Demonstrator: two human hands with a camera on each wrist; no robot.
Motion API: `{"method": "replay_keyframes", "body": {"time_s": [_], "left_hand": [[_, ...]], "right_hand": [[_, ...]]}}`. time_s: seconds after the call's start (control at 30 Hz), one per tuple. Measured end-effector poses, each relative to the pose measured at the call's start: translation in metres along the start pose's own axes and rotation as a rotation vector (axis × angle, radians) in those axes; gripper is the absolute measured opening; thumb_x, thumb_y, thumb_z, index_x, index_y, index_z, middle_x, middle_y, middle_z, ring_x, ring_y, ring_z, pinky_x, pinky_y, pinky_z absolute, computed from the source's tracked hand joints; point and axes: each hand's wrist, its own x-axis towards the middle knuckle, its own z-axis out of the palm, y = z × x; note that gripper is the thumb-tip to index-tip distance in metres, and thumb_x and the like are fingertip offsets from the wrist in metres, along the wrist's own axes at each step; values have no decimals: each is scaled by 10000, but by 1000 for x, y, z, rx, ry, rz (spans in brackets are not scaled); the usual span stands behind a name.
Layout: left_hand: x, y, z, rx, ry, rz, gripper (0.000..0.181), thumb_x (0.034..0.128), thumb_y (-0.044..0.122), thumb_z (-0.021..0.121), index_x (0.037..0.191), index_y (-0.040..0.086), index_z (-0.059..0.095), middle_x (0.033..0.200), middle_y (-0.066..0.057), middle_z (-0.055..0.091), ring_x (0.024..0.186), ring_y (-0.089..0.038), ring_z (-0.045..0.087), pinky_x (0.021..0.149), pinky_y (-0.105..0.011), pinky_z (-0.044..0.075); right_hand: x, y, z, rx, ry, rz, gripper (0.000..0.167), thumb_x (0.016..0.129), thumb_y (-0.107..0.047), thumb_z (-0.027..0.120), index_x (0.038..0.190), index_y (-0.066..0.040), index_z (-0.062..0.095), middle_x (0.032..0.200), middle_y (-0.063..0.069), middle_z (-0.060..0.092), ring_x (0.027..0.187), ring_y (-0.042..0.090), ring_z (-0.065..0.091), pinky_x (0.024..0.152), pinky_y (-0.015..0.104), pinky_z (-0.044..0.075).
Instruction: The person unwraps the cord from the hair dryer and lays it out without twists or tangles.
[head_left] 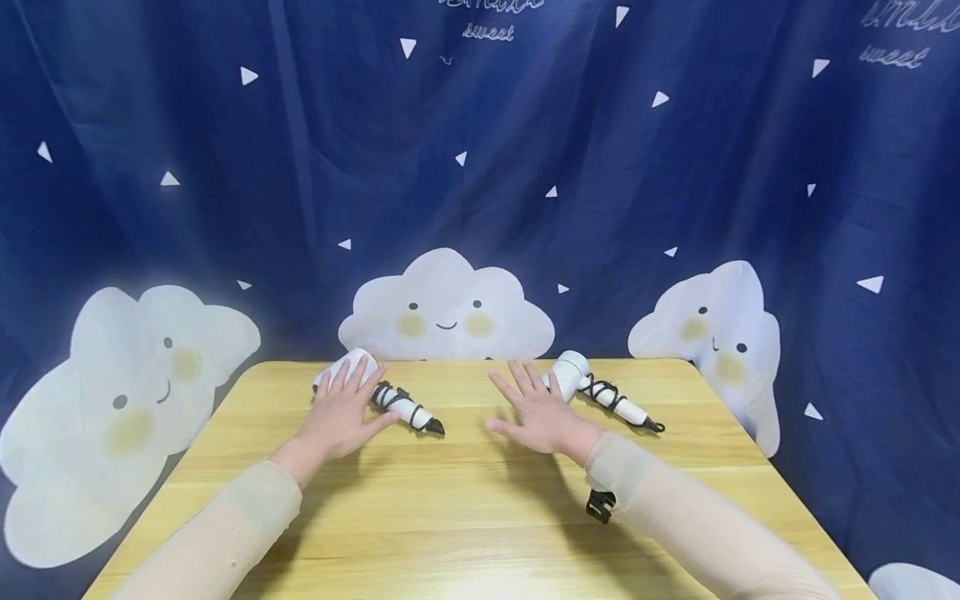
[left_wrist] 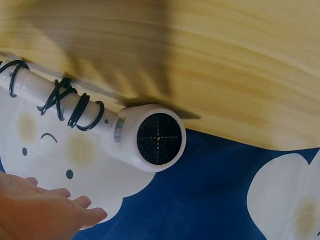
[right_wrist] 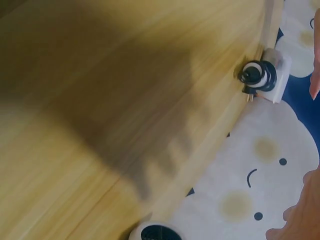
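Two white hair dryers, each with a black cord wound around its handle, lie near the far edge of the table. The left hair dryer (head_left: 402, 406) is partly covered by my left hand (head_left: 342, 411), whose fingers are spread over its head. My right hand (head_left: 543, 417) is also spread, beside the head of the right hair dryer (head_left: 572, 371). Shadows beneath both hands suggest that they hover above the wood. In the left wrist view, a dark round grille (left_wrist: 159, 138) faces the camera. Both hands hold nothing.
The light wooden table (head_left: 450, 517) reaches back to a dark blue curtain (head_left: 420, 125) printed with smiling clouds and white triangles. A black strap (head_left: 600, 505) hangs below the right sleeve (head_left: 675, 500).
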Motion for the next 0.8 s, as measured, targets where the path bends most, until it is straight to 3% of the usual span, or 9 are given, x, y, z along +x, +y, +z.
{"method": "replay_keyframes", "body": {"time_s": [0.23,0.4,0.8], "left_hand": [[0,-6,4,-9,0,-27,809,955,602,537,1582,154,292,1626,-243,172,1468,-512,126,1150,-696,38],[0,-10,5,-20,6,-31,815,955,612,527,1585,157,281,1623,-252,173,1465,-520,122,1147,-700,21],[1,-13,5,-34,-24,-49,841,960,660,465,1590,142,260,1624,-264,149,1466,-526,94,1147,-699,14]], "right_hand": [[7,-10,6,-1,-30,-11,843,960,-703,396,1616,-287,68,1648,105,-71,1509,402,7,1139,702,13],[8,-16,9,4,-12,-37,833,966,-678,419,1618,-249,128,1656,144,-23,1495,459,83,1130,723,49],[11,-21,14,2,-48,-27,845,952,-741,329,1619,-277,98,1664,96,-57,1515,397,36,1144,692,27]]}}
